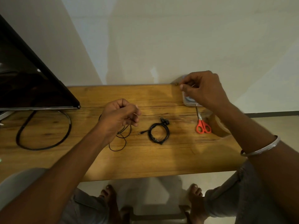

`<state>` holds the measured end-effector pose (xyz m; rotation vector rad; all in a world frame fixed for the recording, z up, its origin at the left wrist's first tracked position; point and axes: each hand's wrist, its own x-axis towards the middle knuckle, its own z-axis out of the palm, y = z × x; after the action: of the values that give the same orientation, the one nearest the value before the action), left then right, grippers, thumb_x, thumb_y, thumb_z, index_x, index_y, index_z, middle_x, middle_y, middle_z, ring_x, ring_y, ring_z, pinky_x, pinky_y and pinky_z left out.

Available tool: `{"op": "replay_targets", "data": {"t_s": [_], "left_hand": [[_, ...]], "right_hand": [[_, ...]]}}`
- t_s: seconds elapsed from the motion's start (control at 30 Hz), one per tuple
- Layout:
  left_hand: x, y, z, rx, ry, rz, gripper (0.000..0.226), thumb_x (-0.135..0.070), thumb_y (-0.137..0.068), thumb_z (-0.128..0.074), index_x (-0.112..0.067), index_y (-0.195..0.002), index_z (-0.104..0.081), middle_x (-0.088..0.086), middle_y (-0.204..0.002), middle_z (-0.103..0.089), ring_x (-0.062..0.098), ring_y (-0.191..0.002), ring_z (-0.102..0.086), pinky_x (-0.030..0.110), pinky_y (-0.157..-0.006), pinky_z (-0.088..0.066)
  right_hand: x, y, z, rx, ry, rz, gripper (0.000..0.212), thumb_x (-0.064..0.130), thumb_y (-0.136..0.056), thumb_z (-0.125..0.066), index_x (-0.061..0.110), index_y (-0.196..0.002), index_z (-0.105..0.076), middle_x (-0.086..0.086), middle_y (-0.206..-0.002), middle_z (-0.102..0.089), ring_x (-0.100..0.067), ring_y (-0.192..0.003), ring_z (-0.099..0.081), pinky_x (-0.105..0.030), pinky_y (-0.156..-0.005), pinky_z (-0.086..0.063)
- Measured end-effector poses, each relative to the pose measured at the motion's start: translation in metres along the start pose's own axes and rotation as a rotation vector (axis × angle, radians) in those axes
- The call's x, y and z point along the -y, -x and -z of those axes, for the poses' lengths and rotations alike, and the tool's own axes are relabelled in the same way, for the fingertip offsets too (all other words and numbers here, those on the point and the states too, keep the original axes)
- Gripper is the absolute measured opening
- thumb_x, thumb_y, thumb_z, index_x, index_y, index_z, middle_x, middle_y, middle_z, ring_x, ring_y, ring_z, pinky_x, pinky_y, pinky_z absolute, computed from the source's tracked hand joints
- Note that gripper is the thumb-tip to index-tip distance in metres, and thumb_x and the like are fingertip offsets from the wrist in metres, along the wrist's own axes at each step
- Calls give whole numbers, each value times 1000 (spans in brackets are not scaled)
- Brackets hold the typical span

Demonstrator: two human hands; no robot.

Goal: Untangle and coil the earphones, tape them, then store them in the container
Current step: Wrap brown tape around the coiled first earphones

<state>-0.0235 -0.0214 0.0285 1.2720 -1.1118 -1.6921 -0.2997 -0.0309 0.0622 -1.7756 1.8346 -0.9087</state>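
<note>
My left hand is closed on a black earphone cable, whose loose loops hang down onto the wooden table. My right hand is raised at the back right. Its fingertips pinch a small gold-tipped end that looks like this cable's plug. Under that hand stands a clear container, mostly hidden. A second pair of black earphones lies coiled in the middle of the table, its jack pointing left.
Orange-handled scissors lie right of the coil, beside a clear tape roll at the table's right edge. A dark monitor stands at the left with a thick black cable loop in front. The wall runs along the table's back.
</note>
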Motion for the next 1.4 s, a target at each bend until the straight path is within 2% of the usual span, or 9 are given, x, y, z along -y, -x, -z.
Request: {"op": "replay_targets", "data": {"t_s": [0.17,0.27,0.33,0.5,0.77,0.93,1.07,1.23,1.4], "left_hand": [[3,0,-2,83,-27,1,35,4,-92,-61,-16,-77,-38,22,-86,-75,22,-54,-69,28,-49,-58],[8,-1,-4,180,-109,-8,20,9,-95,-56,-8,-102,-50,19,-98,-76,28,-73,-75,34,-66,-63],[13,0,-10,229,-217,-43,30,13,-96,-48,-9,-114,-57,15,-103,-75,28,-86,-75,36,-78,-62],[14,10,-29,283,-314,-97,33,9,-99,-37,0,-103,-68,7,-70,-59,17,-58,-50,29,-54,-49],[25,20,-34,237,-298,-94,24,-4,-105,-42,-5,-105,-66,1,-65,-55,14,-52,-44,29,-48,-49],[18,31,-42,231,-275,-123,14,-8,-98,-58,-2,-96,-70,10,-69,-70,16,-47,-57,29,-49,-55],[11,39,-48,165,-257,-173,5,-7,-84,-75,-3,-84,-74,16,-74,-75,18,-50,-63,28,-51,-55],[3,51,-52,-7,-218,-155,34,-29,-87,-74,0,-71,-63,15,-64,-69,20,-47,-61,28,-49,-52],[-14,66,-48,-113,-195,-267,14,-24,-96,-64,-12,-103,-67,6,-98,-74,22,-81,-70,31,-66,-60]], "right_hand": [[-26,2,37,86,307,-206,4,21,-85,-75,19,-88,-78,1,-83,-72,-18,-85,-69,-40,-85,-58],[-36,10,42,157,541,-388,22,34,-82,-77,15,-94,-74,-8,-95,-71,-28,-91,-68,-40,-82,-56],[-34,19,42,217,719,-467,43,47,-80,-77,12,-102,-65,-9,-98,-64,-31,-95,-65,-37,-79,-51],[-26,41,36,242,886,-462,51,52,-82,-75,14,-111,-58,-7,-95,-56,-30,-100,-64,-35,-74,-42],[-41,67,25,84,666,-518,19,21,-85,-71,11,-98,-60,2,-71,-46,-24,-75,-59,-36,-71,-55],[-19,73,35,38,605,-460,26,24,-85,-73,15,-88,-49,-2,-85,-55,-21,-76,-55,-30,-67,-43],[12,89,40,-20,484,-368,29,20,-79,-73,15,-63,-49,2,-63,-50,-12,-57,-51,-23,-53,-37],[48,110,35,-99,187,-166,24,23,-77,-76,13,-67,-56,-1,-58,-58,-15,-55,-57,-32,-51,-48],[74,120,24,-32,-70,-102,19,31,-81,-79,20,-81,-64,3,-72,-68,-14,-62,-68,-36,-56,-60]]}}
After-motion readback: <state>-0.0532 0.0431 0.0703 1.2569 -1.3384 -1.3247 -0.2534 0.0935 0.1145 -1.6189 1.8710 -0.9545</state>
